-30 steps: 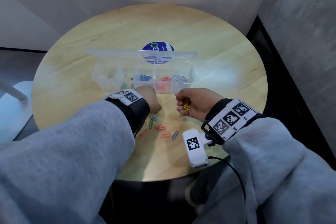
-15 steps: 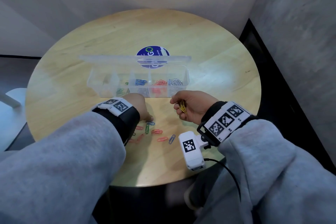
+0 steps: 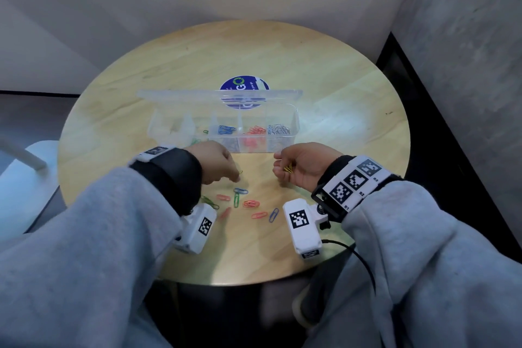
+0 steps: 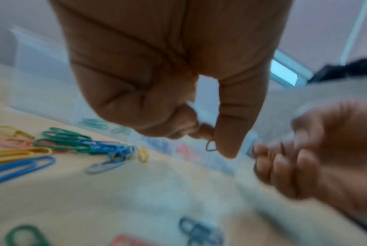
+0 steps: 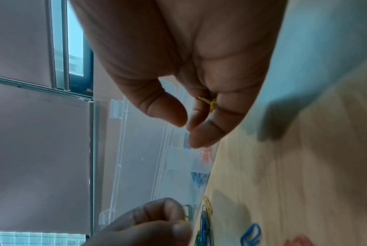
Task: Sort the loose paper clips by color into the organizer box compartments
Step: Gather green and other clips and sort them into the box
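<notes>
A clear organizer box [image 3: 293,121] stands open mid-table, with blue clips [image 3: 226,129], red clips [image 3: 255,130] and silver clips [image 3: 279,129] in separate compartments. My left hand [image 3: 237,175] hovers just in front of it and pinches one yellow clip [image 4: 211,147] between thumb and forefinger. My right hand [image 3: 282,168] is a short way to the right, its fingers curled around several yellow clips [image 5: 210,101]. Loose blue [image 3: 240,191], green [image 3: 236,201] and red [image 3: 250,203] clips lie on the table below my hands.
The round wooden table [image 3: 339,87] ends close to my body. A blue round sticker [image 3: 240,83] shows behind the box's raised lid [image 3: 183,94]. A grey wall [image 3: 466,37] is at the right, and a white seat [image 3: 25,167] at the left.
My left hand has lifted off the loose clips with a yellow clip pinched in it and moved right, toward my right hand. The right hand has stayed put with its yellow clips.
</notes>
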